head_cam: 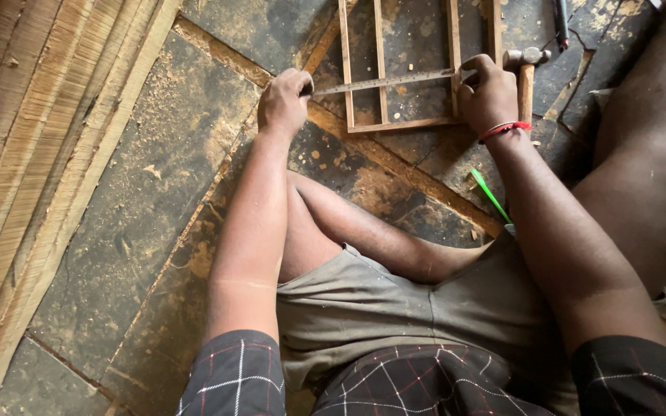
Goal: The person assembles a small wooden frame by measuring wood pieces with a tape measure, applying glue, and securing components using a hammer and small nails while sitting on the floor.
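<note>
Hands at the top of the view: left hand [284,100] is fisted tight around one end of a tape measure [383,82], right hand [489,94] pinches the other end with fingers curled, red string on that wrist. Tape lies stretched flat across a wooden frame [418,69], touching its slats, near the frame's lower rail. Frame sits on a dusty dark floor [140,208] scattered with sawdust. Frame looks already joined, several slats fixed in; measuring seems to be the step in hand, and any marking or nailing looks not yet done here. Hammer [526,69] lies just beside the right hand, untouched. Green pencil-like stick [490,196] near the right forearm, hard to identify. Stacked boards [32,154] at left. Frame's top is cut off; tape markings unreadable.
</note>
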